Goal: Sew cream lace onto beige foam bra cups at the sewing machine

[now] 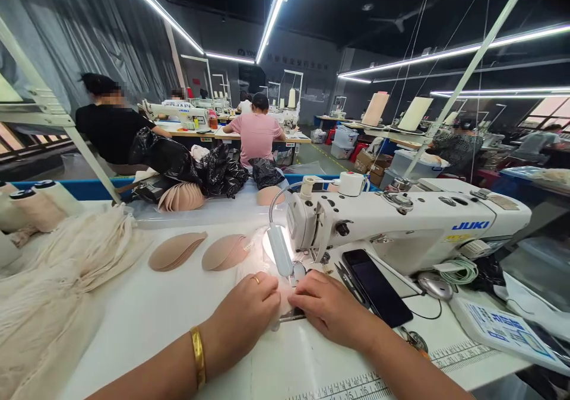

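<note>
Both hands work close together in front of the needle area of a white sewing machine (427,228). My left hand (244,305), with a ring and a gold bracelet, has its fingers curled in a pinch on a pale pink fabric piece (285,301). Opposite it, my right hand (332,308) bends its fingers together on the same fabric's right side. A lit lamp (279,250) on a bendy neck hangs just beyond the fingers. The fingertips partly hide the fabric. To the left lie two stacks of beige moulded cups (178,251) (226,252).
A phone (378,287), dark tweezers (350,281) and a mouse (435,285) lie right of my hands. Cream fabric (57,293) is heaped at left. Black plastic bags (220,171) and more cups (181,196) line the far edge. Several people sit at machines beyond.
</note>
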{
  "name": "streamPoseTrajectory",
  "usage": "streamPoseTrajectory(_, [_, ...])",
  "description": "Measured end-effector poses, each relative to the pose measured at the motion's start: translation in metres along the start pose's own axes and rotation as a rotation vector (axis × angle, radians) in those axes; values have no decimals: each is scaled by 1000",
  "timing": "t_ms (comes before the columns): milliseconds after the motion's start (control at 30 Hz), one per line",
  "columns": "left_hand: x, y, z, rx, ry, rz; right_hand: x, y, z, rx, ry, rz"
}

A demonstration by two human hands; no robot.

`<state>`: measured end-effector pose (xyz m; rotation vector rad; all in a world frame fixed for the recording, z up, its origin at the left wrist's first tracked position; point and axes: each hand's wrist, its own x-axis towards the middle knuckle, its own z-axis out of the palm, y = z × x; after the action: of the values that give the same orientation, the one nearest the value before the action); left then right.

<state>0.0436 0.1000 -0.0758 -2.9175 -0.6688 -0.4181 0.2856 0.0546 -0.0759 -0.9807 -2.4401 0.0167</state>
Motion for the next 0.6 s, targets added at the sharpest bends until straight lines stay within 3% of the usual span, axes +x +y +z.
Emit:
streamPoseTrajectory(133, [-2,2,1,-71,70,16,-4,1,-3,29,-33,28])
streamPoseTrajectory(333, [3,4,0,-44,41,-11,-3,2,-4,36,-62,57])
streamPoseTrajectory(600, [8,8,1,-57,94,-32,-2,0,-5,49,-65,77])
